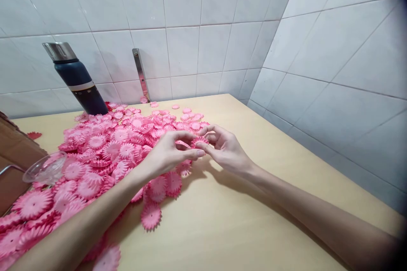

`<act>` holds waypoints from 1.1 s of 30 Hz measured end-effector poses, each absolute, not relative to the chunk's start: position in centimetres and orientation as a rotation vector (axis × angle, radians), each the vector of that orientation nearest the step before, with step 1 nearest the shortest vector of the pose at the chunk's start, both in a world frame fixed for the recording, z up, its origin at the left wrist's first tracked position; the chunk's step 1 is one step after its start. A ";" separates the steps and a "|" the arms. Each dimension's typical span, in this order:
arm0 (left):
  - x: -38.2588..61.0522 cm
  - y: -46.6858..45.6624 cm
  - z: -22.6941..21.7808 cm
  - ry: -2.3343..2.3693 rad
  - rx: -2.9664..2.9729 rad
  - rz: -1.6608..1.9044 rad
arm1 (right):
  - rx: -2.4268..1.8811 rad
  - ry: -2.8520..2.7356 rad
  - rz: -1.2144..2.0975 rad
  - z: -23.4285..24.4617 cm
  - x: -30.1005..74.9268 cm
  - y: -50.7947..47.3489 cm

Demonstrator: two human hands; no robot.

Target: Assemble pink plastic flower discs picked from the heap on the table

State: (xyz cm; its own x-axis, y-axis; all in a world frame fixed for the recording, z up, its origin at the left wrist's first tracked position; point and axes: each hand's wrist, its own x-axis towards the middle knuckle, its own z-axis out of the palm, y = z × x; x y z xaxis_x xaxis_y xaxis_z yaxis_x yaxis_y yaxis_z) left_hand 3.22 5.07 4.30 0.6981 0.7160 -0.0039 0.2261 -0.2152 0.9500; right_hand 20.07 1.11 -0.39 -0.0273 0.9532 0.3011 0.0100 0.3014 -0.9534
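Observation:
Between my two hands is a small pink scalloped disc (199, 140), like a paper flower layer with a frilled edge. My left hand (170, 150) pinches it from the left, thumb and fingers curled around its edge. From the right, my right hand (224, 146) grips the same disc with thumb and bent fingers. Both hands are just above the table, at the right edge of a large heap of similar pink discs (127, 150). My left forearm passes over part of the heap and hides some of it.
A dark blue bottle (81, 82) with a steel cap stands behind the heap. At the left are a clear plastic dish (46, 169) and a cardboard box (15, 156). The table (254, 228) meets tiled walls; a metal bracket (140, 72) is on the back wall.

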 end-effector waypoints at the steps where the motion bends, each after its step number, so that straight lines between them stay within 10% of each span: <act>1: 3.2 5.1 4.3 0.761 1.756 0.535 | -0.978 -1.372 0.989 -0.4 20.0 1.1; 33: 4.1 4.9 4.1 0.812 1.661 0.555 | -0.845 -1.458 0.933 -0.6 21.4 1.8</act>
State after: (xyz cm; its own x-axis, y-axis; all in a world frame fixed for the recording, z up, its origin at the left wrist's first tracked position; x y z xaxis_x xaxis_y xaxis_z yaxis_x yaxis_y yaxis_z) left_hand 4.10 4.86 4.06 0.6487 0.7587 -0.0592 0.2203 -0.1127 0.9689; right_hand 21.36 1.81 -0.61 -0.0886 0.9014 0.4238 -0.0065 0.4249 -0.9052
